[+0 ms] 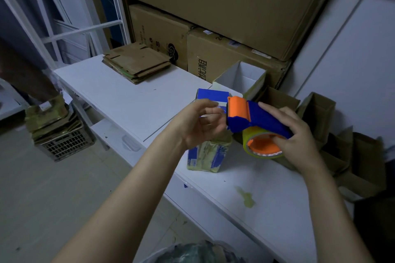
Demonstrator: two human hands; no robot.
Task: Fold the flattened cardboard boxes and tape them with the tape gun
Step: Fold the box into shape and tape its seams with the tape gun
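My right hand [299, 134] grips a blue and orange tape gun [252, 115] with a yellowish tape roll [263, 145], held above the white table [128, 100]. My left hand [201, 124] hovers at the gun's orange front end, fingers curled near the tape's end; whether it pinches tape I cannot tell. Under my hands stands a small blue and white box [209, 153], heavily wrapped in yellowish tape. A stack of flattened cardboard boxes [136, 62] lies at the table's far left.
A white open box [241, 79] stands behind the blue one. Folded brown boxes [320, 113] crowd the right side. Large cartons [224, 6] are stacked against the wall. A crate [64, 143] with cardboard sits on the floor at left. A tape scrap [245, 196] sticks to the table.
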